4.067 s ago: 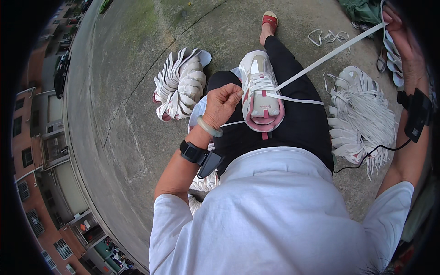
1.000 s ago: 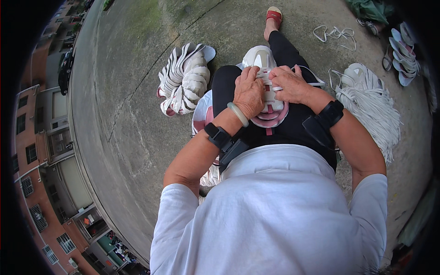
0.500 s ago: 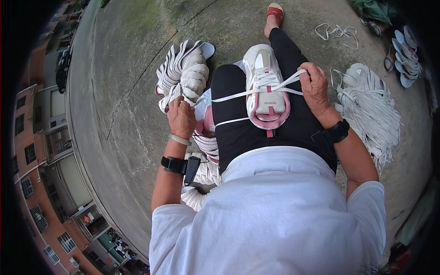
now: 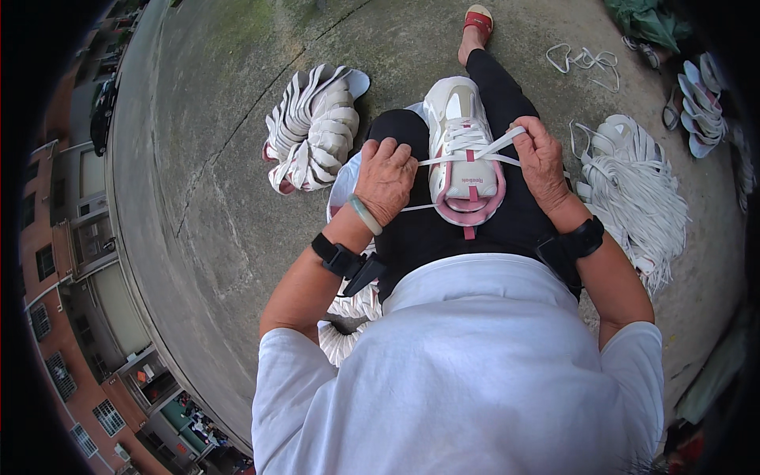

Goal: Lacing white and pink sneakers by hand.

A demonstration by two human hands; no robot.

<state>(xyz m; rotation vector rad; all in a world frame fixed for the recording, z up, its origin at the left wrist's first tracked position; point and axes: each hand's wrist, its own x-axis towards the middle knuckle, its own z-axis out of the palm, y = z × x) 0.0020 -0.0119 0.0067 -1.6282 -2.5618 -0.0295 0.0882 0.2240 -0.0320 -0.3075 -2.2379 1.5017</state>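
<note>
Here, both grips (image 4: 385, 182) (image 4: 544, 164) pinched, white shoelace (image 4: 503, 143)

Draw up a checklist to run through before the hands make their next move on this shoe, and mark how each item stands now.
1. Shoe on the lap, toe pointing away from the body: ok.
2. Right hand gripping the white lace: ok, pinched between thumb and fingers.
3. Left hand gripping its strand: cannot tell; the strand reaches the fingers, but the grip is hidden.
4. Crossed lacing in place toward the toe: ok.
5. Tongue clear of loose strands: not ok; strands run across it.
</note>
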